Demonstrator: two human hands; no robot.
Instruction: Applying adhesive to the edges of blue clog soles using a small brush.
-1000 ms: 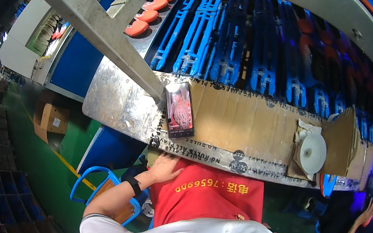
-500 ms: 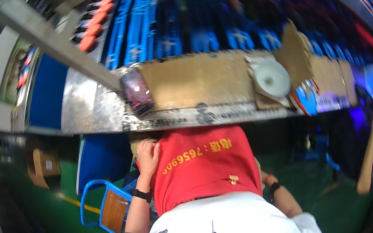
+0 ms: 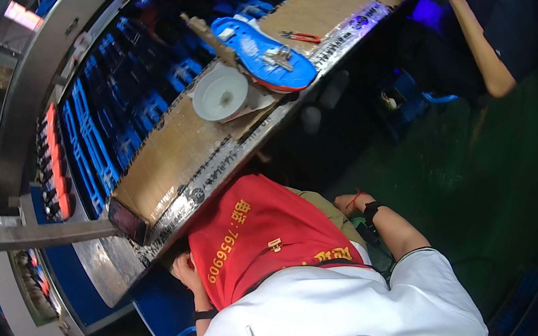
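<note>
My left hand lies low beside the edge of the red apron, close under the table's front edge. Its fingers are loosely bent, and nothing shows in them. My right hand, a red string at its wrist, rests by my khaki-clad thigh. Those fingers are partly seen, and they look loose with no object in them. Both hands are off the table. Nearest my left hand on the tabletop is a dark phone, leaning by a metal bar.
Cardboard covers the table's front strip. On it are a white bowl, a blue shoe sole bearing small metal pieces, and red-handled pliers. Blue strips fill the rear. A co-worker's arm is at far right.
The view has swung to the right, so the table now slants and the blue sole and pliers show. My right hand has come further into sight; both hands stay low by my lap.
</note>
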